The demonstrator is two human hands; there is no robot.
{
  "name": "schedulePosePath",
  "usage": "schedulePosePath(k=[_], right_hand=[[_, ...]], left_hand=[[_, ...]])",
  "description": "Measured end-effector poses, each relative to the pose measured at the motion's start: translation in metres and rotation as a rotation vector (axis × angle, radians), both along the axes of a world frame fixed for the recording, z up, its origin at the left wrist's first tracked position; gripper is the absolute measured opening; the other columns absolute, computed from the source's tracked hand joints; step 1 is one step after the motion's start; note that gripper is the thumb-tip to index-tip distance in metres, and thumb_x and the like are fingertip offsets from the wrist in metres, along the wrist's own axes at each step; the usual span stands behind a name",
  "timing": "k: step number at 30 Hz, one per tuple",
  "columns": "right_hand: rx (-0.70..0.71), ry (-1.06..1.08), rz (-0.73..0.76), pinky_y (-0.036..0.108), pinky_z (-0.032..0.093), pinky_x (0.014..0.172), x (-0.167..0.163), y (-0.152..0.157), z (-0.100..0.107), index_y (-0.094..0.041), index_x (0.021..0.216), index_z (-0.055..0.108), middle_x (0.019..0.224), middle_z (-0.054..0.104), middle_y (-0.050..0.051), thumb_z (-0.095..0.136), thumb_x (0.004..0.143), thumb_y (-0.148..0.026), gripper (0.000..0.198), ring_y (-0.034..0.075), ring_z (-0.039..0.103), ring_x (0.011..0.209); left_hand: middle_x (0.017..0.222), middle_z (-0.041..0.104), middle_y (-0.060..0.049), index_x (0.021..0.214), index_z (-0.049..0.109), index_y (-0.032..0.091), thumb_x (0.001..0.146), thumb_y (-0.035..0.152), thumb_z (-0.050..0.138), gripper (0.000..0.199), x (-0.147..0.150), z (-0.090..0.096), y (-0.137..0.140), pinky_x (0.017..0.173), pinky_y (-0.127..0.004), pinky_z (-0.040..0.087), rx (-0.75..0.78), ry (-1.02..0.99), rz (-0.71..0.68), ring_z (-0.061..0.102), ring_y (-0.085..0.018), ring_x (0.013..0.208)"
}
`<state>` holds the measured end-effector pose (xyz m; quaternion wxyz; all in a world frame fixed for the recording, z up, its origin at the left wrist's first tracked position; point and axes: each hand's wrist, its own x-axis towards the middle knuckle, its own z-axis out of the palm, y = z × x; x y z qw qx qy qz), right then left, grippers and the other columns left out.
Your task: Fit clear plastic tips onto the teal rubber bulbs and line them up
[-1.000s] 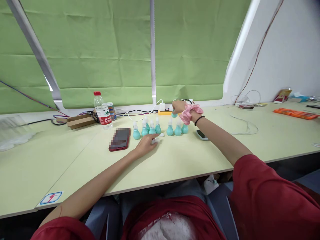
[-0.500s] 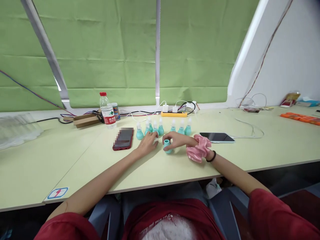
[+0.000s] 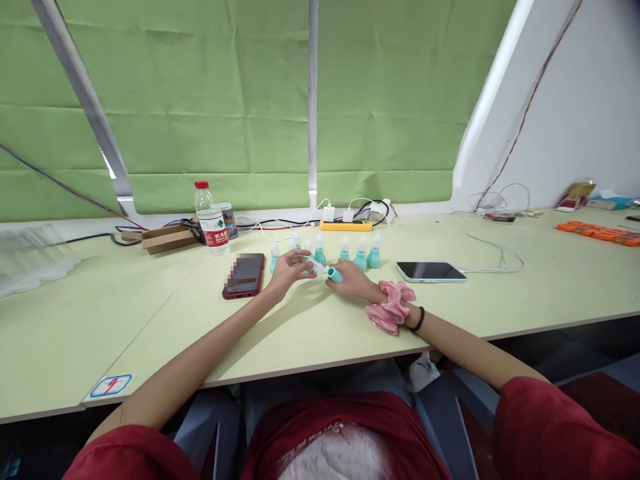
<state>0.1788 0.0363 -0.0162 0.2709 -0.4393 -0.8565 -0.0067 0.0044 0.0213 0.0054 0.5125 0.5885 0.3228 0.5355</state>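
Far to the left of the yellow power strip (image 3: 346, 226), which lies at the back of the pale yellow-green table (image 3: 310, 340), sits a clear plastic packaging piece (image 3: 33, 263). Next comes a shallow brown cardboard box (image 3: 170, 240), also left of the strip; then a clear plastic bottle with a red cap and a red-and-white label (image 3: 213, 220), nearer to the strip, and a dark phone in a red case (image 3: 243, 275), left of the strip and nearer the person.

Ahead of the strip's left end, the left hand (image 3: 286, 272) pinches a clear plastic nozzle (image 3: 316, 265) between thumb and fingers, barely parted. Small teal bulbs with clear tips (image 3: 320, 256) stand upright behind it, some partly hidden.

Directly in front of the strip is a tipless teal bulb (image 3: 335, 274) — tilted, its open mouth towards the nozzle. The right hand (image 3: 353, 279) has its fingers curled closely round it; whether nozzle and mouth touch, I cannot tell. Three more tipped teal bulbs (image 3: 361, 259) stand between this hand and the strip.

On the right wrist, forward and right of the strip, are a pink satin scrunchie (image 3: 393, 308) and a thin black band (image 3: 419, 319). Beyond them lies a black-screened phone in a pale case (image 3: 431, 271), and well to the strip's right, a flat orange piece (image 3: 597, 233).
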Motion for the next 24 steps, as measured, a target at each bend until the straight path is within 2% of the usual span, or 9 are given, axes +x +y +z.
schedulePosePath(k=[3,6,13,18,21,24], right_hand=[[0.040,-0.074,0.006,0.024,0.030,0.056,0.000,-0.002,0.001,-0.015,0.066,0.055,0.065,0.059,0.005,0.043,0.069,-0.021,0.014,0.015,0.051,0.062],[0.028,-0.116,-0.022,0.023,0.029,0.054,-0.001,-0.004,0.002,-0.015,0.071,0.056,0.071,0.061,0.005,0.042,0.072,-0.024,0.016,0.015,0.053,0.064],[0.021,-0.214,-0.189,0.024,0.032,0.057,-0.003,-0.012,0.005,-0.015,0.081,0.057,0.077,0.062,0.007,0.042,0.074,-0.028,0.021,0.019,0.056,0.071],[0.047,-0.315,-0.279,0.026,0.034,0.058,-0.005,-0.021,0.012,-0.013,0.086,0.055,0.082,0.061,0.009,0.043,0.073,-0.026,0.022,0.022,0.056,0.074],[0.052,-0.381,-0.297,0.026,0.034,0.058,-0.006,-0.024,0.015,-0.012,0.089,0.054,0.087,0.059,0.012,0.041,0.074,-0.024,0.023,0.022,0.056,0.074],[0.043,-0.405,-0.290,0.027,0.034,0.058,-0.006,-0.023,0.012,-0.011,0.090,0.054,0.086,0.059,0.013,0.041,0.074,-0.021,0.023,0.022,0.056,0.074]], left_hand=[[0.069,0.057,-0.001,0.082,0.055,0.010,0.057,0.022,0.067,0.029,0.003,-0.001,-0.002,0.073,-0.036,0.049,-0.066,-0.003,-0.113,0.056,-0.010,0.060],[0.072,0.059,-0.002,0.078,0.056,0.010,0.056,0.023,0.069,0.029,0.003,-0.003,-0.001,0.073,-0.036,0.049,-0.072,0.021,-0.149,0.057,-0.010,0.063],[0.069,0.063,-0.006,0.087,0.058,0.007,0.057,0.033,0.067,0.041,-0.001,-0.004,0.002,0.067,-0.033,0.050,-0.021,0.248,-0.139,0.058,-0.013,0.061],[0.059,0.060,-0.003,0.084,0.058,0.007,0.058,0.037,0.066,0.040,0.002,-0.004,0.000,0.057,-0.028,0.050,0.007,0.352,-0.118,0.056,-0.011,0.052],[0.054,0.056,-0.001,0.082,0.057,0.007,0.061,0.037,0.062,0.037,0.004,-0.005,0.000,0.047,-0.024,0.045,0.080,0.423,-0.103,0.051,-0.009,0.045],[0.051,0.053,0.001,0.082,0.057,0.007,0.065,0.035,0.059,0.033,0.003,-0.008,0.001,0.045,-0.021,0.042,0.202,0.529,-0.056,0.047,-0.007,0.041]])
